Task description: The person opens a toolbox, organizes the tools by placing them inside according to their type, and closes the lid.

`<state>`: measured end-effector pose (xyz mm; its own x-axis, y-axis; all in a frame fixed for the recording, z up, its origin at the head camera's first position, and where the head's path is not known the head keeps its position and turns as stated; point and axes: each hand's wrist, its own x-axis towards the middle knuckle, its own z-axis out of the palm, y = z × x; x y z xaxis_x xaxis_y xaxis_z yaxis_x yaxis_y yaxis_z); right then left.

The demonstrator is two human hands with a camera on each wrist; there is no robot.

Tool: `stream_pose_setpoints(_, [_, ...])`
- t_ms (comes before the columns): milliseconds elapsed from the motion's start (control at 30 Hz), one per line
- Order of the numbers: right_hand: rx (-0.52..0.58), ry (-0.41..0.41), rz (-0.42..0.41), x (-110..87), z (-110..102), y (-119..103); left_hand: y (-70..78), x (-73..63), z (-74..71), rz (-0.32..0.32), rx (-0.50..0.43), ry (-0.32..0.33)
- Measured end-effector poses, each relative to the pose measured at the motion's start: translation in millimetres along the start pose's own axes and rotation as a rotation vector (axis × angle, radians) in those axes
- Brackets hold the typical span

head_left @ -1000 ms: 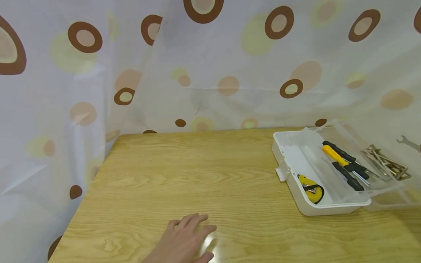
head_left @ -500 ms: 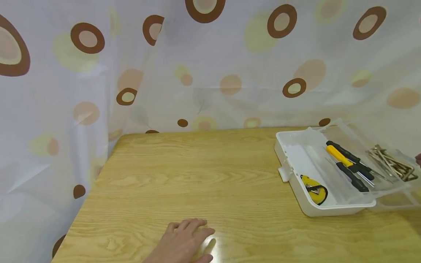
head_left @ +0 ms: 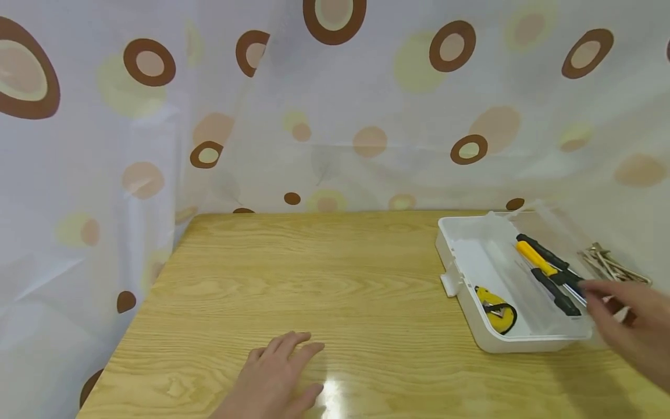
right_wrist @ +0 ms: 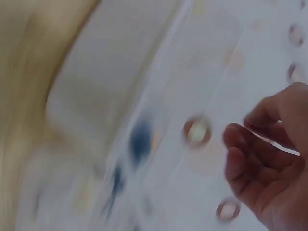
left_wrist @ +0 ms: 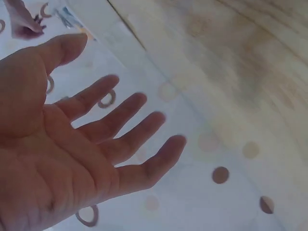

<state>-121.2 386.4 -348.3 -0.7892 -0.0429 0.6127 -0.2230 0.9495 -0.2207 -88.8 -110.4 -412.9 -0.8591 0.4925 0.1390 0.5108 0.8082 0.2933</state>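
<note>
A white plastic toolbox (head_left: 528, 344) stands at the right of the wooden table. My right hand (head_left: 635, 326) hovers over its right side in the head view, blurred, overlapping the tools. In the right wrist view its fingers curl loosely and nothing shows between thumb and fingertips. Close to the fingertips lie a yellow-handled screwdriver (head_left: 535, 257) and black-handled screwdrivers (head_left: 555, 292). L-shaped hex keys (head_left: 612, 266) lie beyond them. A yellow tape measure (head_left: 497, 314) sits in the box's near left part. Low over the table, my left hand (head_left: 274, 378) is empty with relaxed fingers.
The box's clear lid (head_left: 555, 218) is up at its far right side. A latch tab (head_left: 449, 285) sticks out from the left wall. Behind the wooden table (head_left: 314, 279) hangs a white curtain (head_left: 335, 99) with brown circles.
My right hand has come in from the right edge over the box. An open-ended wrench, visible at the right edge a second ago, is out of sight. My left hand has shifted slightly left.
</note>
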Motion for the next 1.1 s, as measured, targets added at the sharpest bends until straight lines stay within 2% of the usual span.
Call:
stream_pose_setpoints(33, [0.001,-0.036,-0.064,-8.1,1.0,-21.5,-0.9,0.0,0.4,-0.02,-0.005,0.028])
stream_pose_setpoints(100, [-0.011,-0.104,-0.124,-26.0,9.6,-55.6,-1.8,-0.8,2.5,-0.064,-0.017,0.079])
stream_pose_setpoints(233, [-0.018,-0.158,-0.238,-54.7,41.0,-91.6,-3.3,-6.8,7.3,-0.159,-0.013,0.129])
stream_pose_setpoints(300, [-0.029,-0.215,-0.27,-63.9,55.9,-102.2,-4.6,-9.0,9.0,-0.174,0.028,0.144])
stream_pose_setpoints(433, [-0.081,-0.372,-0.239,-71.7,73.8,-112.9,-7.0,-6.4,10.5,-0.124,0.122,0.198])
stream_pose_setpoints(533, [-0.151,-0.426,-0.2,-74.0,77.2,-105.9,-5.7,-2.2,10.8,-0.101,0.105,0.203])
stream_pose_setpoints(633, [-0.204,-0.436,-0.225,-73.8,78.6,-88.4,-3.2,1.4,9.4,-0.115,0.041,0.166])
stream_pose_setpoints(700, [-0.19,-0.439,-0.267,-70.6,79.4,-76.3,-2.4,5.3,6.9,-0.127,0.021,0.153])
stream_pose_setpoints(800, [-0.156,-0.361,-0.359,-60.6,82.7,-60.5,-2.8,13.4,1.8,-0.14,0.024,0.16])
stream_pose_setpoints(900, [-0.093,-0.247,-0.443,-48.5,87.3,-48.5,-4.9,22.2,-2.9,-0.143,0.034,0.169])
stream_pose_setpoints(967, [-0.081,-0.208,-0.437,-43.1,88.2,-46.7,-7.2,27.6,-5.3,-0.147,0.034,0.164])
stream_pose_setpoints(1100, [-0.05,-0.184,-0.336,-39.9,81.7,-61.4,-11.6,32.0,-7.9,-0.177,0.012,0.152])
